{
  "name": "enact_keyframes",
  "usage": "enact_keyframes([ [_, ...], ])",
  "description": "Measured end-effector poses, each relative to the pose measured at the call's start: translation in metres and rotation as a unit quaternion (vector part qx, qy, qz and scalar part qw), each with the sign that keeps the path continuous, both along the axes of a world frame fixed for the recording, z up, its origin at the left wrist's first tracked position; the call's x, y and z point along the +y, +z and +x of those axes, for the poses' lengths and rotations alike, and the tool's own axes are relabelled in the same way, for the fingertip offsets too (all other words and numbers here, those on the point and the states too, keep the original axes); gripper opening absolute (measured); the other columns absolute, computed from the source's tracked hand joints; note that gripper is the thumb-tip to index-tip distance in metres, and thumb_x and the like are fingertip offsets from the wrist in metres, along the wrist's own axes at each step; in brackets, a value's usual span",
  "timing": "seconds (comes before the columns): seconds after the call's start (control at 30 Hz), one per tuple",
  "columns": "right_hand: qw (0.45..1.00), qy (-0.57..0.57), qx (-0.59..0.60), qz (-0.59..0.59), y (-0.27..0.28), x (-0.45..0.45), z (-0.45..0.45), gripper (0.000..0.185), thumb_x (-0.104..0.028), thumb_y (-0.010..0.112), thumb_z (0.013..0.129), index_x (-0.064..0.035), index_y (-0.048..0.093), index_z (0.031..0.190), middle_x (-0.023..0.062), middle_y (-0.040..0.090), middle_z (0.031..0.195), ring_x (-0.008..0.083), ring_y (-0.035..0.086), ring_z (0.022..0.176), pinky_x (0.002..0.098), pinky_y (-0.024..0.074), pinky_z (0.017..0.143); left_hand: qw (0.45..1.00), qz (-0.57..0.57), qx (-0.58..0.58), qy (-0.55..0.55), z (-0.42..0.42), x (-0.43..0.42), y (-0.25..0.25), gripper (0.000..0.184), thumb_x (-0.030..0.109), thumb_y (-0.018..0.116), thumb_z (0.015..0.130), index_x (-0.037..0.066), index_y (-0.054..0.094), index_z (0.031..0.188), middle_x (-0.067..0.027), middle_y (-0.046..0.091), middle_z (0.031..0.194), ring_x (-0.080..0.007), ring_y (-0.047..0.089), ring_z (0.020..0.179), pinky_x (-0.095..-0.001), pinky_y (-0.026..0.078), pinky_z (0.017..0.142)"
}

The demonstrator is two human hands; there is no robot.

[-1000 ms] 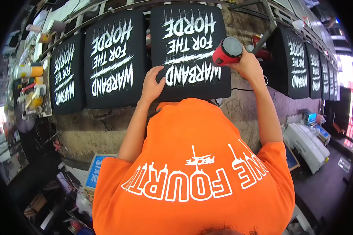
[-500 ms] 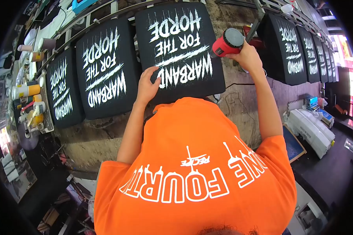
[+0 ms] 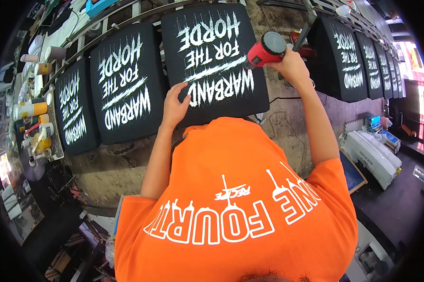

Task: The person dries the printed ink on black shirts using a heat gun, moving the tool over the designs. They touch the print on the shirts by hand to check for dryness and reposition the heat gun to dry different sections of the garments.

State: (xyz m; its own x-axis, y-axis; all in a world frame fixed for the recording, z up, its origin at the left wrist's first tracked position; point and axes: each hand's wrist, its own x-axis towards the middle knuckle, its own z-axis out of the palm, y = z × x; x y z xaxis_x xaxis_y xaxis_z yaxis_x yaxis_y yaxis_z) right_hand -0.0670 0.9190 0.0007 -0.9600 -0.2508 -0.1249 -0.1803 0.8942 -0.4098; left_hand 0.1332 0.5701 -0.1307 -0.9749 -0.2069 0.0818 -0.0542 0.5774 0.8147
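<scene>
A red heat gun [image 3: 263, 52] with a dark round rear end is gripped in my right hand [image 3: 293, 69]. Its nozzle points down and left over the right edge of the nearest black printed shirt [image 3: 212, 51], close to the white lettering. Along that shirt's left edge rests my left hand [image 3: 175, 107], fingers loosely spread and holding nothing, fingertips by the word "WARBAND". The shirt lies flat with white letters reading "HORDE", "FOR THE" and "WARBAND". My right fingers are partly hidden behind the heat gun.
More black printed shirts stand in the row at left [image 3: 127, 84] and at right [image 3: 341, 58]. Ink containers [image 3: 31, 110] crowd the far left. A thin black cable [image 3: 287, 98] runs right of the front shirt. White wrapped packages [image 3: 374, 155] lie at right.
My right hand has shifted the heat gun slightly left, bringing the nozzle further over the shirt. My left hand has barely moved.
</scene>
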Motion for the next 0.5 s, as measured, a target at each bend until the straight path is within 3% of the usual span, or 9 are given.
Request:
enact_keyframes([
  [0.1, 0.998, -0.002, 0.017, 0.053, -0.003, -0.005, -0.004, 0.077, -0.038, 0.093, 0.072, -0.0081, 0.061, 0.135, 0.0218, 0.075, 0.11, 0.0422, 0.07, 0.107, 0.049, 0.0568, 0.09, 1.0, 0.003, -0.006, 0.003, 0.001, 0.002, 0.0, 0.042, 0.009, 0.072, 0.087, 0.005, 0.066, 0.129, -0.0155, 0.066, 0.134, -0.0355, 0.06, 0.127, -0.0423, 0.046, 0.11],
  [0.23, 0.998, -0.026, 0.011, 0.054, 0.003, -0.007, -0.002, 0.08, -0.037, 0.093, 0.071, -0.0104, 0.059, 0.138, 0.0217, 0.075, 0.109, 0.0422, 0.07, 0.107, 0.049, 0.057, 0.09, 1.0, 0.005, -0.011, 0.004, 0.001, 0.001, -0.001, 0.042, 0.01, 0.073, 0.087, 0.005, 0.067, 0.129, -0.0151, 0.066, 0.134, -0.0351, 0.06, 0.127, -0.0422, 0.046, 0.11],
  [0.33, 1.0, 0.02, -0.003, 0.014, 0.003, 0.001, 0.001, 0.082, -0.037, 0.094, 0.07, -0.0107, 0.059, 0.139, 0.0215, 0.076, 0.109, 0.0415, 0.07, 0.107, 0.0484, 0.0569, 0.091, 1.0, 0.005, -0.009, 0.007, 0.001, 0.0, 0.0, 0.042, 0.01, 0.072, 0.088, 0.005, 0.067, 0.129, -0.0148, 0.066, 0.133, -0.0351, 0.06, 0.127, -0.0422, 0.046, 0.11],
  [0.43, 0.996, 0.002, -0.026, 0.08, 0.001, 0.004, 0.009, 0.079, -0.037, 0.094, 0.069, -0.0085, 0.061, 0.135, 0.0209, 0.076, 0.111, 0.0406, 0.07, 0.109, 0.047, 0.0567, 0.093, 1.0, 0.006, -0.009, 0.009, 0.002, -0.001, -0.001, 0.041, 0.01, 0.072, 0.088, 0.005, 0.066, 0.129, -0.0148, 0.067, 0.132, -0.035, 0.06, 0.126, -0.0422, 0.046, 0.109],
  [0.5, 0.997, 0.041, -0.033, 0.058, 0.001, 0.013, 0.011, 0.089, -0.039, 0.093, 0.069, -0.0089, 0.054, 0.142, 0.0204, 0.076, 0.109, 0.0403, 0.071, 0.108, 0.0479, 0.0579, 0.091, 1.0, 0.005, -0.011, 0.01, 0.002, -0.002, -0.004, 0.041, 0.01, 0.072, 0.088, 0.005, 0.066, 0.129, -0.0149, 0.067, 0.132, -0.0349, 0.06, 0.126, -0.0421, 0.046, 0.109],
])
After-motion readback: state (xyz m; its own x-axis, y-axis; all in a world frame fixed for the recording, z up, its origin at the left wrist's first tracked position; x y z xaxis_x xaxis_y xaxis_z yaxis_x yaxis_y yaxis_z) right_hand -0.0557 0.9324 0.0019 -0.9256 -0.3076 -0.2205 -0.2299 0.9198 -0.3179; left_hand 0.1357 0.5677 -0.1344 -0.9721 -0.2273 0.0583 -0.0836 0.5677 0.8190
